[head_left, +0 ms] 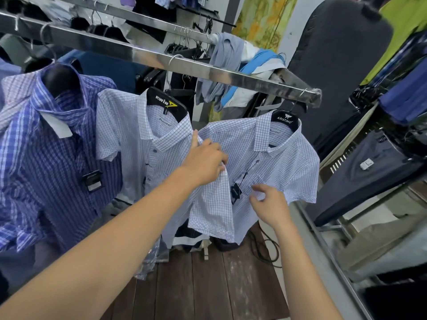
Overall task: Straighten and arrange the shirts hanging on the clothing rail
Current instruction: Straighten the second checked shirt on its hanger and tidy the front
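Three short-sleeved shirts hang from a shiny metal rail. At the left is a blue plaid shirt, in the middle a white checked shirt on a black hanger, and at the right end another white checked shirt with a black tag. My left hand grips the near sleeve and shoulder of the right shirt, between the two white shirts. My right hand hovers at that shirt's front near the pocket, fingers loosely curled and holding nothing.
A second rail with empty hangers runs behind. Grey and blue clothes are draped at the back. A dark ironing board stands right of the rail's end. Folded garments lie on a rack at the right. Wooden floor below.
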### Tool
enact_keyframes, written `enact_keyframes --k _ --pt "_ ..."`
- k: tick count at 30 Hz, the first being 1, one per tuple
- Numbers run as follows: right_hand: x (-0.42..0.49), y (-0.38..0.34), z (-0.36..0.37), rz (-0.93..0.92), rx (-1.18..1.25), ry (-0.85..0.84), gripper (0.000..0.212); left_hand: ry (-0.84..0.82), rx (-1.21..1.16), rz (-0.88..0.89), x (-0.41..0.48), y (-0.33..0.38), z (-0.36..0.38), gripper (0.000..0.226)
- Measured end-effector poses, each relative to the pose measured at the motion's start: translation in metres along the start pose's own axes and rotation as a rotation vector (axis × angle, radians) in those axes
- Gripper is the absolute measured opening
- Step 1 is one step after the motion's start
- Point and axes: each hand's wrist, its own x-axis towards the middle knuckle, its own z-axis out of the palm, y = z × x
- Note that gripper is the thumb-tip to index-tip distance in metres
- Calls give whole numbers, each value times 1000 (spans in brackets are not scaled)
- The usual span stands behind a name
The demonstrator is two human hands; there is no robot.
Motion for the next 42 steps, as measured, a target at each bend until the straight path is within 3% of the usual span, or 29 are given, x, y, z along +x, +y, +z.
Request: enact_keyframes --k 9,13,16,22,25,28,37,40,42 --pt "50 -73 -29 -240 -22 113 49 177 -24 18 9 -9 18 21" --pt "89 -91 -31 -336 -37 121 53 360 -63 78 18 -16 24 9" --pt "114 -103 -31 -389 -78 92 57 434 -29 24 23 -21 20 6" --pt "161 -101 -26 -382 -196 -29 58 340 47 -143 31 -36 2 21" --pt "171 -94 -20 -370 -215 12 44 216 115 -209 30 -42 -5 37" --pt "168 -87 -17 -324 -180 53 43 109 182 -276 30 -45 -6 45" --pt "147 -64 -24 -237 -182 86 32 42 148 -432 37 -39 -3 50" --pt "139 -56 -29 -209 -206 81 30 190 6 -473 39 -34 -4 53" --pt "132 -52 -32 -198 -228 76 30 291 -20 -408 44 -26 -9 49"
